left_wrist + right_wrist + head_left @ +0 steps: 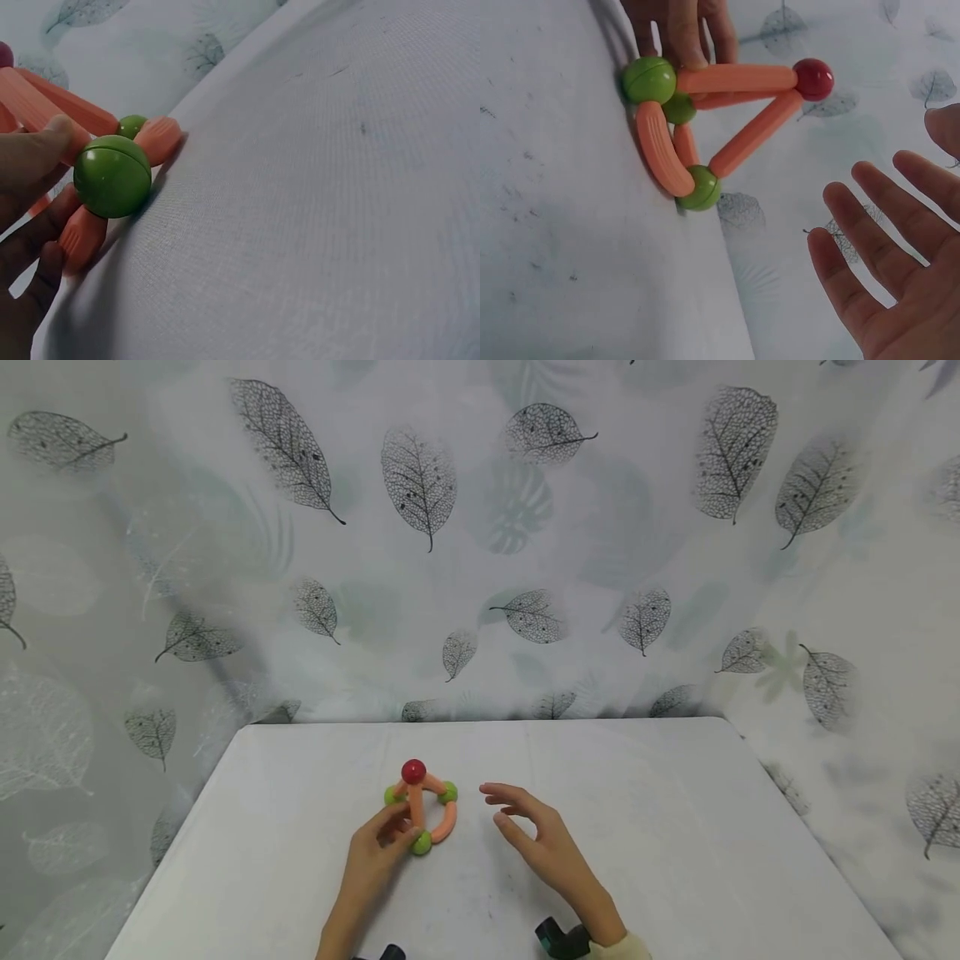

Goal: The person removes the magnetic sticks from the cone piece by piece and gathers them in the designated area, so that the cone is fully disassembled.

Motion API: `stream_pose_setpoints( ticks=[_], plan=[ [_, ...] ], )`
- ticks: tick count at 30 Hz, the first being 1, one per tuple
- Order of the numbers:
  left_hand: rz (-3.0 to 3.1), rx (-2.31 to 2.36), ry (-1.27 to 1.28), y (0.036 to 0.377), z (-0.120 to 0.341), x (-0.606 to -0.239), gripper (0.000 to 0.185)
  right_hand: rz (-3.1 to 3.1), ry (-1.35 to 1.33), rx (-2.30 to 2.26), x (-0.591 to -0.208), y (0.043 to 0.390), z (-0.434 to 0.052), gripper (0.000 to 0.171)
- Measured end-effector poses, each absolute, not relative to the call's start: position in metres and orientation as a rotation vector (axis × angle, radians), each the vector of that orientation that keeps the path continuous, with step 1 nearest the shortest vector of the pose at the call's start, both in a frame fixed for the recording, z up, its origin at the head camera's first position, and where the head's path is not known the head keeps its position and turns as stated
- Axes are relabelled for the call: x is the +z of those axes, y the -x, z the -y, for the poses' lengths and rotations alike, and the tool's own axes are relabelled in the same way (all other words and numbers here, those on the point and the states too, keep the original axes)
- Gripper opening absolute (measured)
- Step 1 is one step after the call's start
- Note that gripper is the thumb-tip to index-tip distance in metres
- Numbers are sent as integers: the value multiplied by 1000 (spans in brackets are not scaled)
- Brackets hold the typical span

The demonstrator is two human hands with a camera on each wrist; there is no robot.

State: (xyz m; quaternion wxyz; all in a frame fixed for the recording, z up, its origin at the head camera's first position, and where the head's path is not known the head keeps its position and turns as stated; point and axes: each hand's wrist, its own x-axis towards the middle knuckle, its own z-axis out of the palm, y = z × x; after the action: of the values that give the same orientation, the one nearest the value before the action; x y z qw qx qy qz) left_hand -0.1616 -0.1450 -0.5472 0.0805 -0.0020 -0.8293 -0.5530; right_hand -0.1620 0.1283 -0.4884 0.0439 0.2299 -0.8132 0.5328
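A small pyramid of orange rods and balls stands on the white table. Its top is a red ball; green balls join curved orange rods at the base. Straight orange rods rise from the green balls to the red one. My left hand pinches one straight rod near its lower green ball, thumb on one side and fingers on the other. To the right of the pyramid, my right hand hovers apart from it, fingers spread and holding nothing.
The white table reaches back to a hanging cloth printed with grey leaves. More of this cloth hangs at both sides. A dark wrist camera sits by the right wrist.
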Motion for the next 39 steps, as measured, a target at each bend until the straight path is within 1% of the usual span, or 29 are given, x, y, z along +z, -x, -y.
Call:
stream_pose_setpoints(
  ticks=[9,17,25,28,34,39],
  plan=[
    [2512,-1712,104,162,140,-552,39,2495,-862,1524,-484,173,-127,39],
    [2551,-1819,217,160,137,-551,39,2489,-890,1464,-477,182,-131,40],
    [2533,-1839,521,161,137,-554,34,2483,-907,1483,-475,182,-132,43],
    [2535,-1860,622,161,134,-555,34,2476,-951,1490,-476,183,-131,45],
    [2536,-1898,771,160,127,-555,33,2450,-1056,1504,-477,183,-130,49],
    [2506,-1927,849,161,126,-556,25,2462,-1131,1505,-478,184,-129,50]
  ],
)
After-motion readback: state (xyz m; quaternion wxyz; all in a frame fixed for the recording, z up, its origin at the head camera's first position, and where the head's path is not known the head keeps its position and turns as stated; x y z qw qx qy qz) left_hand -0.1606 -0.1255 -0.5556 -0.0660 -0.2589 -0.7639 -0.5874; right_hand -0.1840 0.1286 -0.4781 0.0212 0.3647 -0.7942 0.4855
